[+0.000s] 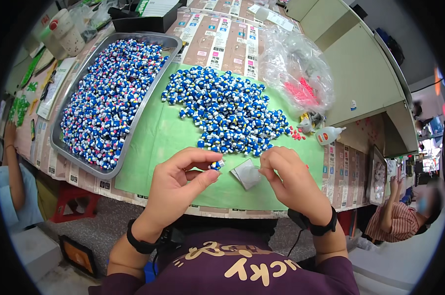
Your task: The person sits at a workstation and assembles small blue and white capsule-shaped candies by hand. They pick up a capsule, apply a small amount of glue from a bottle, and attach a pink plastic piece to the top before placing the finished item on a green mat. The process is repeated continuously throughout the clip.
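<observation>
Mat (146, 164): bare at left, beside desk's (222, 38) near edge
Left fingers (208, 178): clamped on figurine (216, 165)
Right fingers (270, 163): together
Floor (115, 216): speckled

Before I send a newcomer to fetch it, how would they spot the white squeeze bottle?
Find the green sheet. At its right edge, near the small pink pieces, is the white bottle; its pointed nozzle sets it apart from the crumpled clear bag.
</observation>
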`<state>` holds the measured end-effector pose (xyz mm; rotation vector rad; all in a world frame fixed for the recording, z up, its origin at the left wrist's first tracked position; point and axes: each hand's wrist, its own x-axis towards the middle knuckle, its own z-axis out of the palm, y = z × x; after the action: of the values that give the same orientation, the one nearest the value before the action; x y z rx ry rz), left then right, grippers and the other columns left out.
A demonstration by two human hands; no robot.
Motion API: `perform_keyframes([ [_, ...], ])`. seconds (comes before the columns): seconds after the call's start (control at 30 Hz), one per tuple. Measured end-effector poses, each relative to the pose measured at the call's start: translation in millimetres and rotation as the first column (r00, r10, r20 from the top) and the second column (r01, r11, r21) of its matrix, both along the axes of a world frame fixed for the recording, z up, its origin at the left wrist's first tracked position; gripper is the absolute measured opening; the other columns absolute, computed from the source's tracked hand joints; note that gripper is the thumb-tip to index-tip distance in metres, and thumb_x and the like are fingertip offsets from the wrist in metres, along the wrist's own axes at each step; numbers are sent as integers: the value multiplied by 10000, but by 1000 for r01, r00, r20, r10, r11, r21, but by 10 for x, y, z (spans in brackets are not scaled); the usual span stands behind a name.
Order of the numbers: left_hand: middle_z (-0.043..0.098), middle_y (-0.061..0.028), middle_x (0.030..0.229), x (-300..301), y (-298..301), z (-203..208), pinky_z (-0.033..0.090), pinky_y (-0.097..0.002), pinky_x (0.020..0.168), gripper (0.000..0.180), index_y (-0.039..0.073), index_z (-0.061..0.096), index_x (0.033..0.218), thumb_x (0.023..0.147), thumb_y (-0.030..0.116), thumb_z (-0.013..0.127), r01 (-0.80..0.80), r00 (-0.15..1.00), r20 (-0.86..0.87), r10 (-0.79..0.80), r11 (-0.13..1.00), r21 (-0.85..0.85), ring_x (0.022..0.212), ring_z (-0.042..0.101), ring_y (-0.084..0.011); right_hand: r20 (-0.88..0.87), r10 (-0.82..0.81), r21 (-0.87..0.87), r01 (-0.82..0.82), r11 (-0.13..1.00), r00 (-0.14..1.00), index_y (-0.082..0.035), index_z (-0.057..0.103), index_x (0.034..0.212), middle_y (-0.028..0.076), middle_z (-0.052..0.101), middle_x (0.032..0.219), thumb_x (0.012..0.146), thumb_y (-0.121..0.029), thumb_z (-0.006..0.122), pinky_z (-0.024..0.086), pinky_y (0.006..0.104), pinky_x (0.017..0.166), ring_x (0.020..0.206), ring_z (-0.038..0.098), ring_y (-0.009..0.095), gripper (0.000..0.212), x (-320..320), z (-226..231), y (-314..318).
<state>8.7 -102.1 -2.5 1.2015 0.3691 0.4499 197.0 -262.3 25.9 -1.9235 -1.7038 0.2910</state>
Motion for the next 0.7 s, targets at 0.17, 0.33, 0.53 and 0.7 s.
perform_keyframes([
  [0.17, 669, -126, 1089, 1, -11, 24, 542, -281, 875, 251, -62, 632, 1128, 879, -63, 662, 63, 998, 23, -61, 990, -125, 1001, 663, -170, 27, 4, 37, -5, 999, 1000, -81, 458, 788, 67, 487, 784, 704, 67, 585, 372, 380, 700, 775, 510, 278, 213, -31, -37, 61],
  [0.33, 674, -131, 1050, 27, -85, 62, 547, -290, 874, 205, -59, 619, 1073, 873, -67, 667, 69, 997, 48, -64, 990, -124, 984, 677, -185, -44, -11, 76, 14, 997, 999, -78, 466, 801, 68, 550, 860, 762, 54, 628, 390, 359, 739, 815, 542, 270, 213, -41, 9, 36],
  [0.53, 664, -122, 1045, 125, -219, 134, 551, -291, 877, 217, -53, 600, 1068, 865, -79, 672, 37, 992, 126, -20, 991, -129, 979, 677, -184, -443, 22, 276, 113, 955, 896, -80, 466, 808, 60, 593, 894, 800, 76, 682, 394, 337, 736, 770, 549, 236, 267, -292, 288, 28],
  [0.7, 657, -109, 1050, 126, -273, 163, 557, -282, 867, 221, -42, 611, 1069, 861, -78, 679, -2, 983, 182, 13, 998, -59, 971, 670, -165, -360, 28, 380, 119, 917, 933, -99, 470, 803, 52, 599, 871, 805, 68, 689, 366, 340, 709, 752, 549, 209, 275, -418, 264, 82],
])
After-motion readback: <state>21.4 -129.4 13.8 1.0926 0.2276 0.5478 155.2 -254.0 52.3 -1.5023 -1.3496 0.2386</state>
